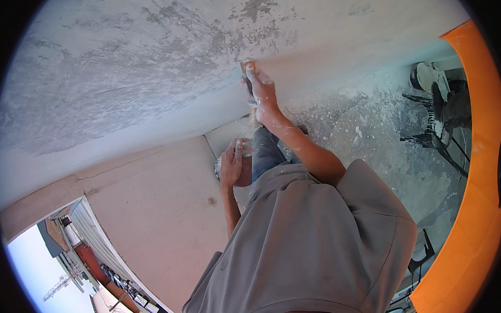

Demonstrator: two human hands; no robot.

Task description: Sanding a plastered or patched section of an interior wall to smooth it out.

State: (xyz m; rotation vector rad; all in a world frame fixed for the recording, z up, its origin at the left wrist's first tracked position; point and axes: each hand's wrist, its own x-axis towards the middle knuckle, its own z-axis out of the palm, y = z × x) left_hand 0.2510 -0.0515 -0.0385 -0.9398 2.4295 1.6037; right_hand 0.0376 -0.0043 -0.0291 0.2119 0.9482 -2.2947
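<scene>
My right hand [263,90] grips a flat scraper [248,80] with a dark handle, its thumb extended along the tool. The blade end meets the plastered wall [170,71], where pale coating lies unevenly over grey patches. White spatter marks this hand and forearm. Lower and to the left, my left hand [232,162] is beside my leg, with some fingers extended and blurred. Next to its palm is a flat brownish plate [244,173]; whether the fingers hold it cannot be told. A white-crusted object [218,167] is partly hidden behind that hand.
White splashes cover the concrete floor [359,119]. At the right are a bucket [425,75] and black-legged furniture [433,138]. An orange brim [482,164] blocks the right edge. A cracked side wall [158,203] meets a window opening [77,250] at lower left.
</scene>
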